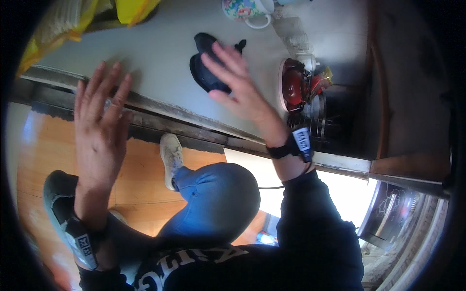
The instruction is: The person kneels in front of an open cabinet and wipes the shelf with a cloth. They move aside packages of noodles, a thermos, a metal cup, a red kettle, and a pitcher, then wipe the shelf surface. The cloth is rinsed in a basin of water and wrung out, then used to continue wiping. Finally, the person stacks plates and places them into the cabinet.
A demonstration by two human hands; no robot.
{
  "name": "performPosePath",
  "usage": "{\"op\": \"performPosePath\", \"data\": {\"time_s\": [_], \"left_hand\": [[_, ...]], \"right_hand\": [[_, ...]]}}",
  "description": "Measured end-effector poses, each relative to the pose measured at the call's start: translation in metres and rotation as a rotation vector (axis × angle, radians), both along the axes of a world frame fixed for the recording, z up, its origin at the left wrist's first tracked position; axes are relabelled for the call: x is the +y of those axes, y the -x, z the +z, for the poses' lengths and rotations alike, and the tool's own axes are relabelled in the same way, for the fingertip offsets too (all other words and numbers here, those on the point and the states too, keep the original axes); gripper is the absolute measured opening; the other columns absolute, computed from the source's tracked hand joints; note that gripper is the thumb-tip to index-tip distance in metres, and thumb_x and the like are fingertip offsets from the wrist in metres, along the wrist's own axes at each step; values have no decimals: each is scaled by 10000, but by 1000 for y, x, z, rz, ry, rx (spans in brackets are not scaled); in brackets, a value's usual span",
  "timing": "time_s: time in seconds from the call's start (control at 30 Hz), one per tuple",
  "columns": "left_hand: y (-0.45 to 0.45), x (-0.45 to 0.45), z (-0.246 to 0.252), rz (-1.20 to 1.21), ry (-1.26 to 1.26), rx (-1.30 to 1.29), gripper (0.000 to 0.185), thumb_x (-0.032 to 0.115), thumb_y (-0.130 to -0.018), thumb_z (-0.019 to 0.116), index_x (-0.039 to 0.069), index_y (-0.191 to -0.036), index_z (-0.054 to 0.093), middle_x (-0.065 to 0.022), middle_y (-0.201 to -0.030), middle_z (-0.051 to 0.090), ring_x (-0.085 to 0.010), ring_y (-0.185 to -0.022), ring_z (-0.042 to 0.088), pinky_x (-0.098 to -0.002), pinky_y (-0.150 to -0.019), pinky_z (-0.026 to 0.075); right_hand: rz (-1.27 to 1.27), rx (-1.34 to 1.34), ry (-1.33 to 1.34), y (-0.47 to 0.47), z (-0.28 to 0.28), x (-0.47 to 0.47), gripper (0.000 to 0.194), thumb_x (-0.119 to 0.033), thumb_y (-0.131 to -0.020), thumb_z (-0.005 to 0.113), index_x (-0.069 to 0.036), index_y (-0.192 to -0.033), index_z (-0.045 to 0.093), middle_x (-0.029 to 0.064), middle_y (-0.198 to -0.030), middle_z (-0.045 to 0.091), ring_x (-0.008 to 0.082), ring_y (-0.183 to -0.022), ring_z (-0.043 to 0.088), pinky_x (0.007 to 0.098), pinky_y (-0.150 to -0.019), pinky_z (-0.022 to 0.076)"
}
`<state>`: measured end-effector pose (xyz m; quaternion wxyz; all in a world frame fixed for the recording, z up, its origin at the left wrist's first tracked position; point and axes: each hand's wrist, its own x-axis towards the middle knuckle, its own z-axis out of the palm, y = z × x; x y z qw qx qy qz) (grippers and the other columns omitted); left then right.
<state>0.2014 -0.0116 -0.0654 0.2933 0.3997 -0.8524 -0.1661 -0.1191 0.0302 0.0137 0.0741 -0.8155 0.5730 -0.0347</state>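
Observation:
My right hand (pixel 236 85) hovers over or lies at a dark, folded-looking item (pixel 207 71) on the pale tabletop (pixel 164 58); its fingers are spread and slightly blurred, and contact cannot be told. What the dark item is cannot be made out. Near the table's front edge, my left hand (pixel 102 102) is flat with fingers stretched out and holds nothing. Both wrists wear black straps with printed tags. Beyond the dark item stands a floral mug (pixel 247 10) with a white handle.
Yellow plastic bags (pixel 82 22) lie at the far left. At the right are a red lidded pot or kettle (pixel 292 87), a small white teapot (pixel 307 62), clear glasses (pixel 296 40) and a metal rack (pixel 318 112). Below the worn table edge (pixel 174 112) are my jeans-clad knee and a white shoe (pixel 171 156).

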Motion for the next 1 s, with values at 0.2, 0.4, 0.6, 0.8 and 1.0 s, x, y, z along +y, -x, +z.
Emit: {"op": "performPosePath", "data": {"time_s": [0.2,0.4,0.6,0.8,1.0], "left_hand": [[-3,5,15,-30,-109,47,605,10,-867,610,149,-1440,474,-104,-1537,374,-313,-1454,290,-540,-1185,208],[-6,5,24,-43,-162,42,625,-14,-857,609,126,-1447,460,-110,-1554,349,-310,-1463,271,-528,-1189,208],[-2,5,24,-3,-181,55,608,-48,-831,631,107,-1406,510,-115,-1530,393,-313,-1451,302,-524,-1183,229],[0,3,30,25,-201,44,570,-60,-828,632,95,-1371,551,-117,-1505,430,-319,-1435,333,-525,-1175,248],[3,2,35,35,-231,69,551,-72,-828,621,89,-1352,569,-126,-1491,448,-325,-1431,339,-523,-1176,244]], "right_hand": [[-217,-85,99,44,-23,10,541,-37,-906,536,-151,-1433,488,191,-1520,372,397,-1384,365,469,-1156,285],[-912,128,322,167,-35,-51,386,-96,-928,556,-77,-1312,589,241,-1276,595,359,-1186,580,400,-1023,438],[-720,121,869,240,-51,-149,381,-121,-855,611,22,-1208,626,220,-977,665,436,-981,584,490,-859,463],[-585,52,823,229,-71,-180,440,-279,-709,735,-30,-1071,699,175,-929,684,425,-895,595,484,-783,492],[-919,234,363,203,-34,-136,242,-291,-757,683,-170,-943,782,186,-943,717,381,-940,660,450,-738,518]]}}
